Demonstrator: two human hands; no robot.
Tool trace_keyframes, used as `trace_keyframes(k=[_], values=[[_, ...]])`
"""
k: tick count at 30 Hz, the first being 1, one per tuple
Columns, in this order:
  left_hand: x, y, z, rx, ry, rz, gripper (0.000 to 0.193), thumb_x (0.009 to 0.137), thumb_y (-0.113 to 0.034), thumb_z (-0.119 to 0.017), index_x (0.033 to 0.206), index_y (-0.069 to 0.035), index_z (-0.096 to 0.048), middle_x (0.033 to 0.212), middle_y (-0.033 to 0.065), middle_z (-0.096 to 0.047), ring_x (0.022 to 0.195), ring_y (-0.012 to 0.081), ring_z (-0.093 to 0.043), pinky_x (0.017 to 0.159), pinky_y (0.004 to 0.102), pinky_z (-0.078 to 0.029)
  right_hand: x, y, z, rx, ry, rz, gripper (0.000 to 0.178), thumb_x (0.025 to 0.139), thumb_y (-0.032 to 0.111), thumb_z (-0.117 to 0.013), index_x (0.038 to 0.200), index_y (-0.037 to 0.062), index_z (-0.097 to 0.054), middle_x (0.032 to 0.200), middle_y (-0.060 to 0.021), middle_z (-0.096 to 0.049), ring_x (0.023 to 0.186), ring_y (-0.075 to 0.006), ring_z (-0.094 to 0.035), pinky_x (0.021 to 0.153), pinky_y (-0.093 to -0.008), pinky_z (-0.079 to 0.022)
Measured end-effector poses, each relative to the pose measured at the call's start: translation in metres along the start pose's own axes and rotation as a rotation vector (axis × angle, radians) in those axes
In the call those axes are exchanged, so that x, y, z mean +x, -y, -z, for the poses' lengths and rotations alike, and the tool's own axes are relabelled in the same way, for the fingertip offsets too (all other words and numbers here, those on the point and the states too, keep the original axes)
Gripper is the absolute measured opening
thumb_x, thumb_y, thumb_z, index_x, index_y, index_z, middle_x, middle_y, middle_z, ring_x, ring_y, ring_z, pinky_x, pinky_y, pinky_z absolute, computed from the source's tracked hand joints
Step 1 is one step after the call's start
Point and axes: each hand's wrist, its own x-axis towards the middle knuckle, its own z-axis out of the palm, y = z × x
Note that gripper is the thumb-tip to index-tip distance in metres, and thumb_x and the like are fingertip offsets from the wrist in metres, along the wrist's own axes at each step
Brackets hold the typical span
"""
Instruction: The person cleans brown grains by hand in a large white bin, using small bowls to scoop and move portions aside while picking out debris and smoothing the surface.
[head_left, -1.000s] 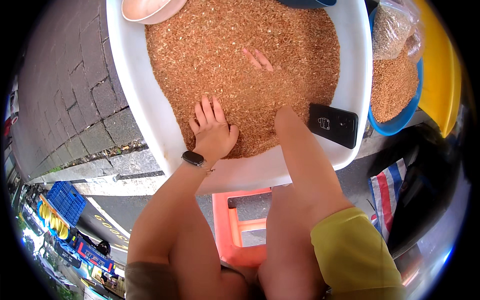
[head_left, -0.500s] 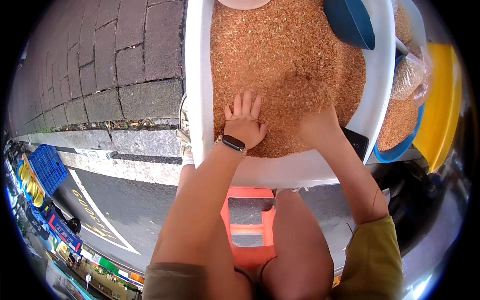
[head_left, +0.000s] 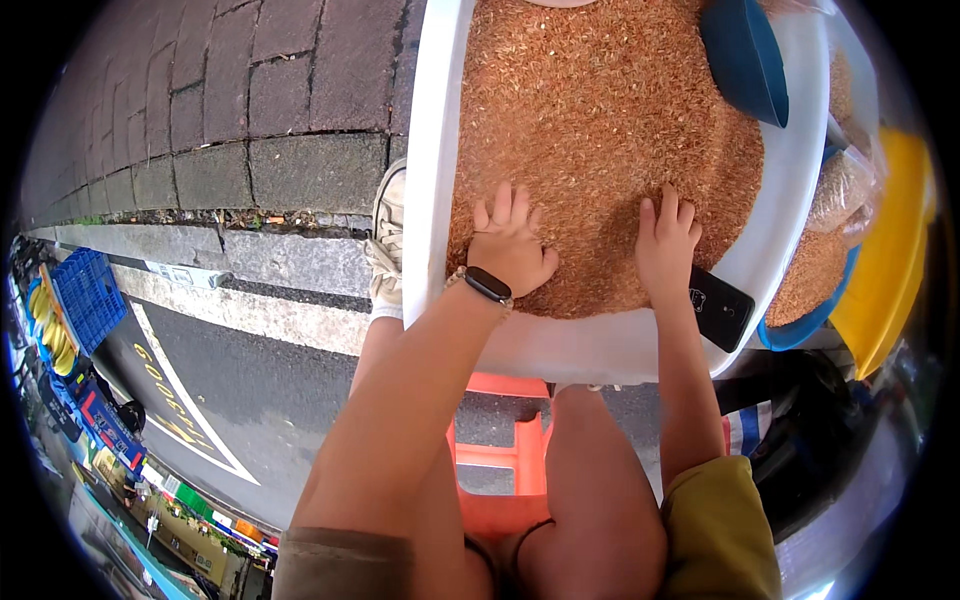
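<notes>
A white tub [head_left: 580, 345] in front of me holds a broad bed of reddish-brown grain [head_left: 600, 110] that looks like unpolished rice. My left hand [head_left: 508, 250] lies palm down on the grain near the tub's left wall, fingers spread; a dark smartwatch [head_left: 488, 285] is on that wrist. To its right, my right hand [head_left: 667, 245] touches the grain with its fingers apart and slightly bent, nothing seen in them. Beside that wrist a black phone [head_left: 725, 310] rests on the tub's near right corner. At the far right, a dark blue scoop [head_left: 748, 65] lies against the wall.
Right of the tub stand a blue basin [head_left: 800, 330] of similar grain, clear plastic bags [head_left: 840, 190] and a yellow plastic piece [head_left: 890, 250]. Beneath me is a red stool [head_left: 505, 457]. Brick paving [head_left: 280, 90] and a kerb run along the left; a blue crate [head_left: 88, 300] stands farther off.
My right hand, blurred amid moving grain earlier, now rests on the surface with its fingers apart. My left hand remains spread on the grain. The whole view has shifted, with the tub farther right.
</notes>
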Motion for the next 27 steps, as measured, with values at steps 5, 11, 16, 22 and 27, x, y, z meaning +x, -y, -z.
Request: trace_keyframes(k=[5, 11, 16, 22, 27], values=[[0.001, -0.002, 0.000, 0.044, -0.046, -0.021, 0.066, 0.081, -0.048, -0.056, 0.120, 0.004, -0.059, 0.143, 0.0264, -0.036, 0.136, 0.0434, -0.024, 0.101, 0.0623, -0.022, -0.004, 0.001, -0.019, 0.519, -0.067, -0.241, 0.045, 0.098, 0.041, -0.051, 0.126, 0.0050, -0.053, 0.114, -0.0199, -0.058, 0.102, -0.0378, -0.054, 0.092, -0.0491, -0.041], [-0.002, 0.006, 0.005, 0.121, -0.039, -0.014, 0.066, 0.081, -0.049, -0.054, 0.122, 0.002, -0.058, 0.139, 0.0258, -0.039, 0.133, 0.0433, -0.027, 0.099, 0.0621, -0.025, -0.019, 0.068, 0.081, -0.206, -0.139, 0.361, 0.030, 0.085, 0.031, -0.069, 0.099, 0.0055, -0.067, 0.091, -0.0120, -0.063, 0.093, -0.0315, -0.060, 0.083, -0.0425, -0.047], [0.003, 0.002, 0.013, 0.107, 0.039, 0.040, 0.065, 0.080, -0.045, -0.057, 0.131, -0.003, -0.053, 0.142, 0.0180, -0.039, 0.133, 0.0370, -0.031, 0.100, 0.0615, -0.029, 0.011, 0.151, 0.059, 0.811, 0.002, 0.412, 0.019, 0.080, 0.013, -0.074, 0.096, 0.0071, -0.067, 0.089, -0.0078, -0.065, 0.078, -0.0247, -0.065, 0.068, -0.0347, -0.054], [0.009, -0.001, 0.021, -0.294, -0.060, -0.015, 0.058, 0.090, -0.043, -0.052, 0.137, -0.009, -0.046, 0.141, 0.0107, -0.046, 0.131, 0.0322, -0.040, 0.102, 0.0574, -0.030, 0.025, 0.182, -0.002, 0.984, -0.242, 0.269, 0.021, 0.080, 0.010, -0.074, 0.098, 0.0052, -0.066, 0.086, -0.0094, -0.065, 0.073, -0.0220, -0.064, 0.066, -0.0330, -0.054], [0.004, 0.005, 0.012, -0.211, -0.065, -0.045, 0.053, 0.092, -0.042, -0.051, 0.134, -0.010, -0.048, 0.137, 0.0090, -0.049, 0.129, 0.0301, -0.041, 0.104, 0.0517, -0.030, 0.024, 0.191, -0.016, 0.975, -0.373, 0.306, 0.021, 0.079, 0.007, -0.074, 0.097, 0.0047, -0.064, 0.082, -0.0083, -0.063, 0.070, -0.0221, -0.061, 0.064, -0.0339, -0.053]])
